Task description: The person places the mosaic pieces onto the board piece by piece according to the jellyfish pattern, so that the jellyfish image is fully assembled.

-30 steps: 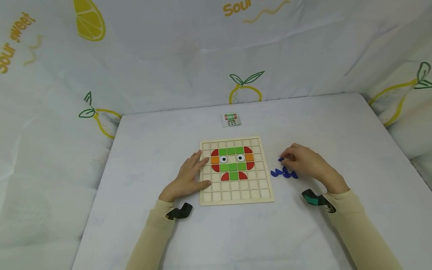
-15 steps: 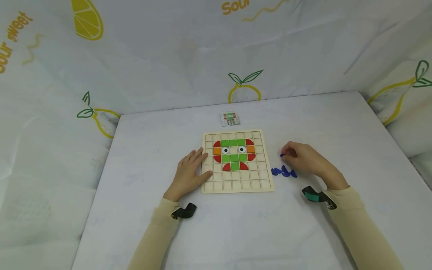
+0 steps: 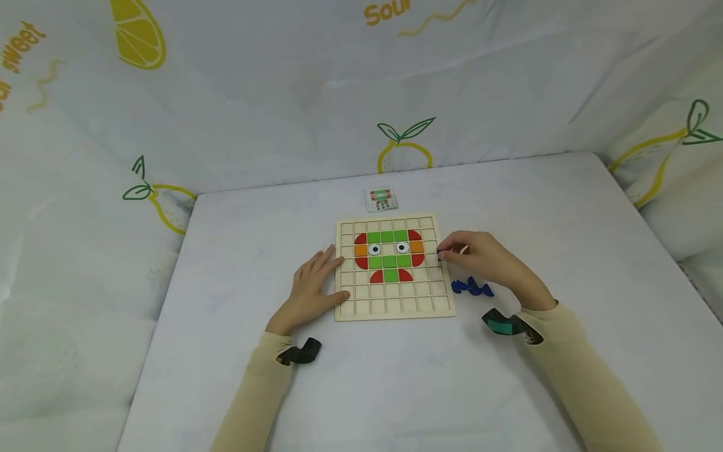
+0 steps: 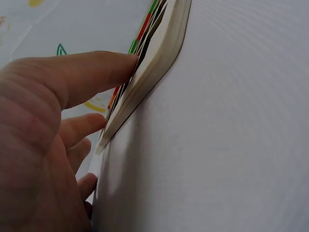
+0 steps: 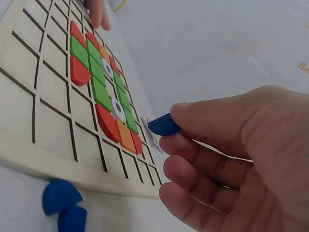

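Note:
A wooden grid board (image 3: 395,307) lies on the table, with red, green and orange tiles and two eye tiles set in its squares. My left hand (image 3: 309,289) rests at the board's left edge, fingers spread, thumb touching the rim; the left wrist view shows the thumb (image 4: 104,72) on the board's side. Between thumb and forefinger, my right hand (image 3: 486,260) pinches a blue rounded tile (image 5: 164,125) over the board's right edge. Several more blue tiles (image 3: 473,287) lie just right of the board, below that hand.
Behind the board lies a small picture card (image 3: 381,198) with a similar tile figure. A white cloth covers the table (image 3: 237,251), and a lemon-printed cloth (image 3: 271,113) rises behind and at the sides.
With the blue tile pinched, my right hand has moved left from beside the loose tiles to the board's edge. The board has shifted away from me, and the left hand moved forward with it.

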Available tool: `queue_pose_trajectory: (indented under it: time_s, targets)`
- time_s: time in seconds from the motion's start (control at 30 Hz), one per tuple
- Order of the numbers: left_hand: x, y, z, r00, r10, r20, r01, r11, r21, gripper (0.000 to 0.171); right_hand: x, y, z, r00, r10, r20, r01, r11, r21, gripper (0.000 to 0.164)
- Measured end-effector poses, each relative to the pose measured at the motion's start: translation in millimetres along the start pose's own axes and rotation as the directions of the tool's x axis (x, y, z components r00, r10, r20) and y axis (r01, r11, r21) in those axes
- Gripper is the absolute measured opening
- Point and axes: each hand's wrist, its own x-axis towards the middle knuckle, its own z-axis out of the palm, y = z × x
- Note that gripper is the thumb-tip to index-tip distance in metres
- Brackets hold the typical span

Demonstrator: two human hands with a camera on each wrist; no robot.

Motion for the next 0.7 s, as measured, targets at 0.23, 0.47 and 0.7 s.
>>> queue_pose_trajectory:
  time_s: [0.23, 0.47, 0.7]
  targets:
    - [-4.7, -0.4, -4.9, 0.997, 0.040, 0.072, -0.040, 0.999, 0.000, 0.081, 12.0, -12.5, 23.9, 0.997, -0.062, 0.052, 0.060, 0.998, 0.027, 0.014]
    - [-4.7, -0.1, -5.0, 0.996, 0.042, 0.085, -0.044, 0.999, 0.025, 0.083, 14.7, -17.3, 41.7, 0.991, -0.089, 0.096, 0.083, 0.995, 0.060, 0.007]
    - [-5.0, 0.1, -5.7, 0.995, 0.033, 0.096, -0.035, 0.999, 0.014, 0.083, 14.3, -21.6, 53.0, 0.983, -0.093, 0.161, 0.088, 0.995, 0.038, 0.006]
